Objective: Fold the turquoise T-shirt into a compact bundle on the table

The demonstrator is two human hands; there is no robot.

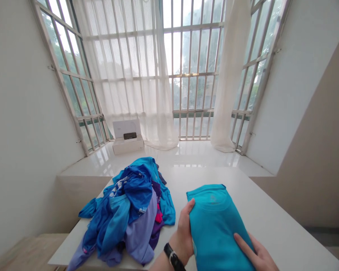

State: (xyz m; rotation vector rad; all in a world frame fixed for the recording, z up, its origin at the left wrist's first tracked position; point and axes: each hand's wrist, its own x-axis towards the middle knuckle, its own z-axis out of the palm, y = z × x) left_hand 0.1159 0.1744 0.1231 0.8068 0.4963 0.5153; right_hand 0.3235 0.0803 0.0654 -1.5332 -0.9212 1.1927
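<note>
Both hands flat on folded teal shirt (217, 226): left hand (185, 233) cups edge, right hand (255, 252) spread, no grip.

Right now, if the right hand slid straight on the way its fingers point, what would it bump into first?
The right hand lies flat on the folded teal shirt, pointing up-left. It would probably meet the left hand at the shirt's edge, though depth is unclear.

Left of table: heaped pile of blue and purple garments (130, 210) blocks it.
Middle strip: bare white tabletop (177, 180) between pile and folded teal shirt (217, 222).
Right side: open.
Far edge: open up to the glossy white window ledge (186, 152).
</note>
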